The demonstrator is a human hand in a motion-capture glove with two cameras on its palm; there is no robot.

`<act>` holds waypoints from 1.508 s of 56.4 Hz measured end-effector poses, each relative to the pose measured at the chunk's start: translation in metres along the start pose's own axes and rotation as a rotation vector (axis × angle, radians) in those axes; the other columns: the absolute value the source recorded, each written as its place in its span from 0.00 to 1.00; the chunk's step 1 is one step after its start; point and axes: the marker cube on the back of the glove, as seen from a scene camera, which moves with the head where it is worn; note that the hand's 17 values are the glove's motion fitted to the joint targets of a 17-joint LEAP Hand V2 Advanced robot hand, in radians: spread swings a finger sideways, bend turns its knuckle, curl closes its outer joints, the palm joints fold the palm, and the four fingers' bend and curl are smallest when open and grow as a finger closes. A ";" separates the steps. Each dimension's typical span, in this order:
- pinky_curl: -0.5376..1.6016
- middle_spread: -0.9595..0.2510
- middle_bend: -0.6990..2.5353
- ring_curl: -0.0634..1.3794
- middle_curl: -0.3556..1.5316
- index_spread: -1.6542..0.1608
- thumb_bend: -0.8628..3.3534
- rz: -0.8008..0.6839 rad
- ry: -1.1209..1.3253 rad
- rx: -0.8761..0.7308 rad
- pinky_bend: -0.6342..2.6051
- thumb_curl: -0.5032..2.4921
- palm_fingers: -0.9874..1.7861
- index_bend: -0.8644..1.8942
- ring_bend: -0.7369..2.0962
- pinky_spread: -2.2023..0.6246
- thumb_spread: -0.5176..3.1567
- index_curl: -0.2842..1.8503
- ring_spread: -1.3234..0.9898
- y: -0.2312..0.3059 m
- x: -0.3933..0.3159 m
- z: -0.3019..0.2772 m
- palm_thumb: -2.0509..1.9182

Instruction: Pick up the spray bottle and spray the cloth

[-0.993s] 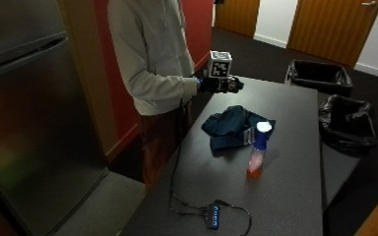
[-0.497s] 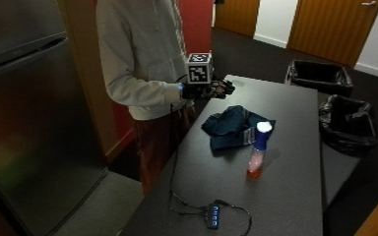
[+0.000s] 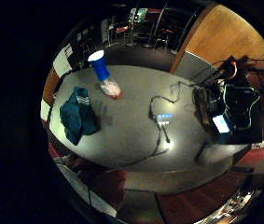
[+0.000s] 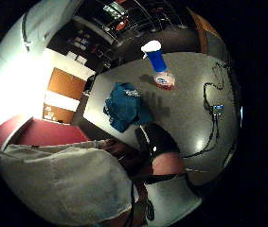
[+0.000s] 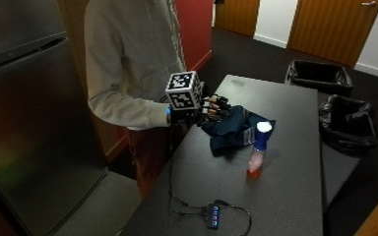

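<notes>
A spray bottle [image 5: 258,150] with a white top, blue neck and pinkish base stands upright on the dark grey table [image 5: 287,196]. It also shows in the palm views [image 3: 102,71] [image 4: 158,65]. A crumpled dark blue cloth [image 5: 235,128] lies just beside it, toward the person [image 3: 78,116] [image 4: 124,108]. My gloved right hand [image 5: 210,109] hovers in the air over the table's near-left edge, at the cloth's left side, well short of the bottle. Its fingers are loosely spread and hold nothing.
A small USB hub with blue lights [image 5: 214,216] and its cable lie near the table's front end. Two black bins [image 5: 319,76] [image 5: 349,123] stand on the floor past the right side. A grey metal cabinet [image 5: 25,123] stands to the left.
The person has stepped along the table's side toward its front, and my gloved hand has moved with them, from beyond the cloth to beside its left edge. Bottle and cloth are unmoved.
</notes>
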 end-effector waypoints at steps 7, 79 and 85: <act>0.40 0.75 0.28 0.19 0.36 0.72 0.20 0.019 -0.084 0.014 0.28 0.29 0.42 0.36 0.33 0.85 0.40 0.27 0.58 -0.008 0.021 0.003 0.69; 0.43 0.77 0.26 0.24 0.34 0.66 0.19 0.157 -0.775 -0.101 0.36 0.27 0.29 0.33 0.36 0.86 0.37 0.18 0.60 -0.100 0.061 0.108 0.63; 0.43 0.78 0.26 0.24 0.33 0.65 0.19 0.064 -0.507 -0.298 0.36 0.27 0.28 0.33 0.37 0.87 0.36 0.17 0.61 -0.078 0.089 0.131 0.62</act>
